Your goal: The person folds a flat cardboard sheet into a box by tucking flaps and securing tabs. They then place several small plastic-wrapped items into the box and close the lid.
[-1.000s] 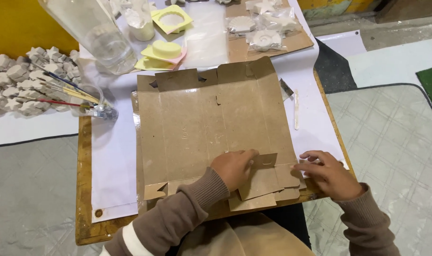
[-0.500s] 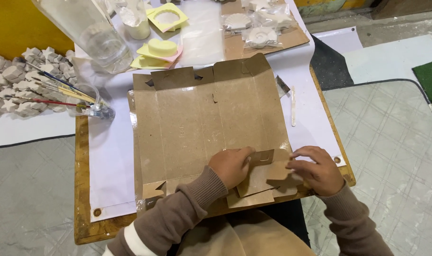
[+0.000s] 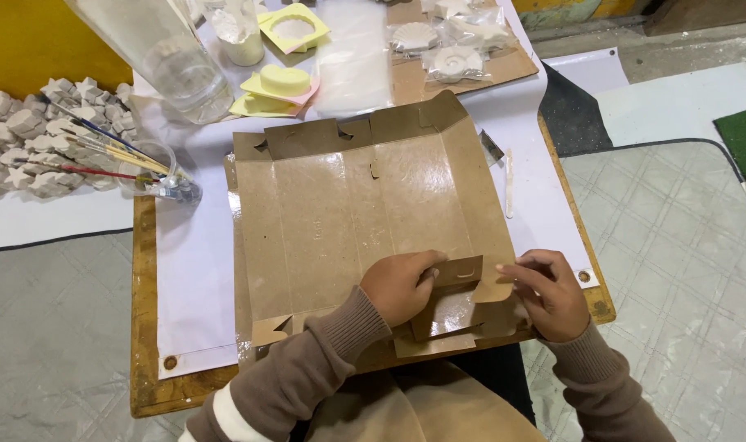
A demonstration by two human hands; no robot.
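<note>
A flattened brown cardboard box blank (image 3: 348,205) lies glossy side up on a white sheet over a small wooden table (image 3: 144,327). My left hand (image 3: 399,286) presses on the near right part of the cardboard, fingers against a raised flap (image 3: 459,272). My right hand (image 3: 549,293) pinches the right edge of that folded near flap. Both sleeves are brown.
Behind the cardboard stand a clear plastic bottle (image 3: 172,57), yellow moulds (image 3: 279,82), and bagged white plaster shapes (image 3: 455,57). A cup with paintbrushes (image 3: 156,176) sits left. White plaster pieces (image 3: 29,139) are heaped at far left. A wooden stick (image 3: 509,184) lies right.
The near right flap has been folded up further, and my right hand has moved in from the edge to grip it. My left hand stayed pressing on the cardboard.
</note>
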